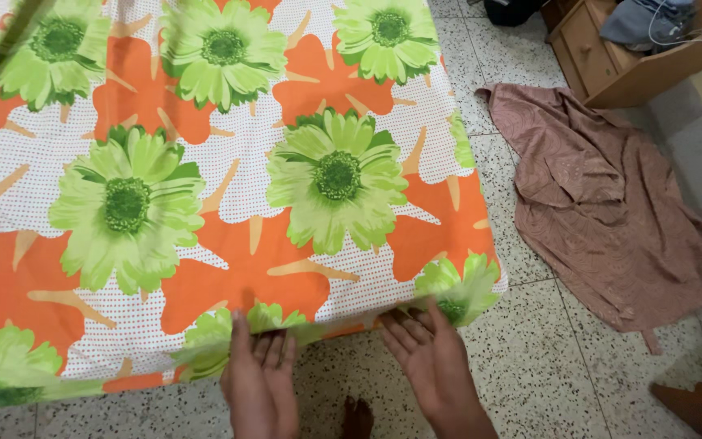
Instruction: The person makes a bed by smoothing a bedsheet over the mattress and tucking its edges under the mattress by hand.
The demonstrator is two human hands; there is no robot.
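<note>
Head view:
Sheet: floral sheet [205, 187], orange with green flowers, spread flat over the bed, filling the left and far scene.
Left hand: my left hand [260, 378] flat, fingers together, fingertips at the sheet's near edge.
Right hand: my right hand [432, 362] spread, palm up, fingertips under the near edge by the corner.
Floor: speckled floor [546, 374]; brown cloth [603, 203] crumpled to the right.
Far right: wooden drawer unit [611, 49].

A brown cloth [611, 203] lies crumpled on the speckled terrazzo floor [546, 374] — well apart from a wooden cabinet [611, 49] in the far corner, which carries a grey garment [643, 20] and thin white cables [676, 24].
</note>
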